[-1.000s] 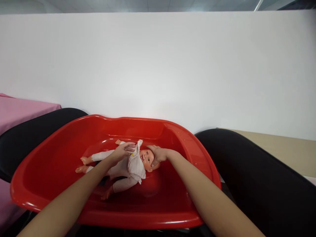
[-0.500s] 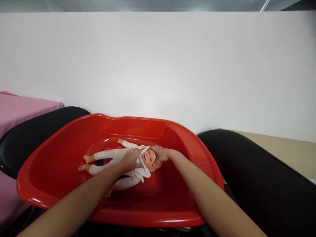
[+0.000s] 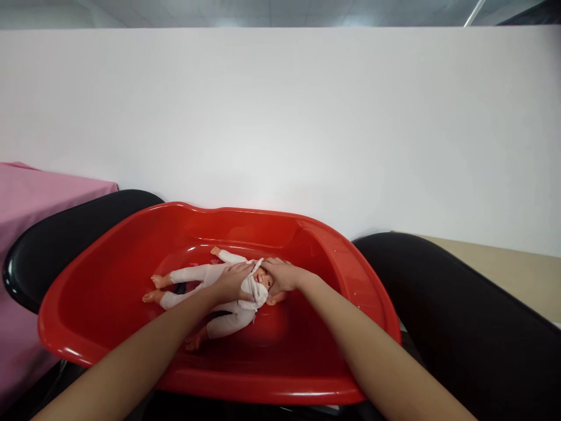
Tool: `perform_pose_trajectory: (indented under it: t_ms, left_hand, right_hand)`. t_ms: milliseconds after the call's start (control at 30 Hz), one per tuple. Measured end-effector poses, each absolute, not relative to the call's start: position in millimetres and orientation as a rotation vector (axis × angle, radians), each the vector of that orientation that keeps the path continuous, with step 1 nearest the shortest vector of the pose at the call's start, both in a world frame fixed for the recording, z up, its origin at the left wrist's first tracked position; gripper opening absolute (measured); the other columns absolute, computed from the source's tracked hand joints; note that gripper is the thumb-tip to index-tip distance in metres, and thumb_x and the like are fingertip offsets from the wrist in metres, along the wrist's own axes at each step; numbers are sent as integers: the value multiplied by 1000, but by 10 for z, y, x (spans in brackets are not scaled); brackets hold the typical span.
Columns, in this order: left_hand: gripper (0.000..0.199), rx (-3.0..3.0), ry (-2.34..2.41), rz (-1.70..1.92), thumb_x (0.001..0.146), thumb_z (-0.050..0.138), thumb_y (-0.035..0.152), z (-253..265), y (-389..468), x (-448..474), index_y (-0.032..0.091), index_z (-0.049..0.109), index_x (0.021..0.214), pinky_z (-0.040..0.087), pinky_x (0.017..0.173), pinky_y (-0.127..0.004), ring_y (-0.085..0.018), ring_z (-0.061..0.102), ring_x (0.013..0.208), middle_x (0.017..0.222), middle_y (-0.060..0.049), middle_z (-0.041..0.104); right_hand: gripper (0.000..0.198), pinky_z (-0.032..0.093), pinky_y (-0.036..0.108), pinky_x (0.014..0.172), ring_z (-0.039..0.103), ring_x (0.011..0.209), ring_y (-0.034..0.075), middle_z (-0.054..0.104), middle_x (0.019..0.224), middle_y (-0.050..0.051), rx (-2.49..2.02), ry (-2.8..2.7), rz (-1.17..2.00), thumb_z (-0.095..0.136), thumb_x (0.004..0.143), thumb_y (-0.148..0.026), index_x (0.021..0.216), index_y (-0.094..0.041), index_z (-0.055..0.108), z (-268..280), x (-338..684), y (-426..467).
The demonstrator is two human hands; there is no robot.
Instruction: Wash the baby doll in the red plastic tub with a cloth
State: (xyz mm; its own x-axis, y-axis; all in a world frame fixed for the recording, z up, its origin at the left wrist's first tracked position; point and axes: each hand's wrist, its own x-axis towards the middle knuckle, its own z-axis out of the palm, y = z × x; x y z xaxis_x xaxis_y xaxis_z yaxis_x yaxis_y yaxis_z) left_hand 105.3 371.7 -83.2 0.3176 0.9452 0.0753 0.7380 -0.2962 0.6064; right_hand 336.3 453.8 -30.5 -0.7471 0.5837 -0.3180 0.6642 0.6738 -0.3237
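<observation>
A baby doll (image 3: pixel 199 278) in a white suit lies on its back inside a red plastic tub (image 3: pixel 109 263), legs pointing left and head to the right. My left hand (image 3: pixel 232 282) presses a small white cloth (image 3: pixel 256 290) against the doll's chest and chin. My right hand (image 3: pixel 283 275) cups the top of the doll's head, covering most of it. Both forearms reach in over the tub's near rim.
Black rounded chair backs or cushions flank the tub at the left (image 3: pixel 65 234) and right (image 3: pixel 460 316). A pink cloth (image 3: pixel 30 193) covers a surface at far left. A white partition wall (image 3: pixel 280 128) stands behind, with a beige tabletop (image 3: pixel 517 275) at the right.
My left hand has brought the cloth down from beside the doll's face onto its chest and chin. My right hand has slid further over the doll's head, hiding more of its face.
</observation>
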Motion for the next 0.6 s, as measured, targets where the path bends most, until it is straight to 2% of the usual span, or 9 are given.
perform_pose_trajectory:
  t_ms: [67, 133, 200, 300, 367, 433, 533, 600]
  left_hand:
    - [92, 2239, 1563, 496, 78, 90, 43, -909, 3707, 1084, 22, 55, 161, 29, 133, -55, -42, 44, 159, 168, -18, 56]
    - [69, 2317, 1573, 458, 87, 82, 40, -935, 3702, 1106, 19, 64, 150, 32, 130, -55, -42, 52, 151, 156, -19, 65]
    - [44, 2334, 1574, 444, 92, 74, 33, -905, 3700, 1113, 21, 74, 134, 36, 126, -54, -39, 58, 144, 144, -17, 72]
    - [25, 2330, 1569, 457, 95, 61, 25, -787, 3699, 1087, 25, 79, 112, 42, 118, -51, -37, 65, 132, 128, -14, 77]
    - [26, 2269, 1630, 538, 98, 55, 26, -693, 3702, 1038, 24, 80, 105, 47, 112, -50, -37, 69, 121, 118, -15, 80]
    - [32, 2162, 1732, 648, 100, 50, 30, -620, 3707, 974, 22, 81, 106, 48, 109, -52, -39, 71, 116, 115, -18, 81]
    - [43, 2084, 1750, 736, 97, 52, 31, -613, 3704, 904, 15, 78, 127, 47, 116, -51, -41, 68, 129, 133, -21, 78]
    - [52, 2111, 1642, 723, 95, 54, 32, -687, 3693, 896, 17, 74, 141, 43, 124, -46, -38, 62, 142, 150, -17, 72]
  right_hand:
    - [117, 31, 64, 132, 46, 155, 45, 50, 168, 20, 981, 2744, -529, 99, 65, -47, 166, -23, 45, -336, 3295, 4474]
    - [114, 30, 64, 133, 48, 153, 45, 50, 167, 22, 963, 2758, -462, 96, 68, -42, 166, -20, 44, -337, 3234, 4394]
    - [113, 32, 63, 131, 49, 152, 45, 50, 167, 23, 944, 2762, -431, 96, 69, -41, 167, -18, 43, -315, 3186, 4318]
    - [106, 36, 62, 129, 52, 148, 44, 57, 160, 23, 953, 2751, -394, 96, 72, -44, 162, -17, 49, -274, 3147, 4254]
    - [100, 37, 61, 128, 54, 145, 43, 60, 155, 22, 982, 2739, -384, 96, 72, -45, 159, -19, 52, -262, 3138, 4249]
    - [99, 38, 60, 127, 54, 145, 43, 60, 155, 21, 994, 2736, -394, 96, 72, -47, 157, -21, 54, -261, 3135, 4263]
    - [99, 38, 61, 127, 53, 147, 44, 59, 158, 21, 991, 2731, -394, 96, 71, -49, 157, -21, 55, -269, 3128, 4285]
    - [102, 37, 61, 128, 52, 148, 44, 57, 160, 22, 981, 2729, -387, 96, 72, -48, 159, -20, 53, -275, 3125, 4291]
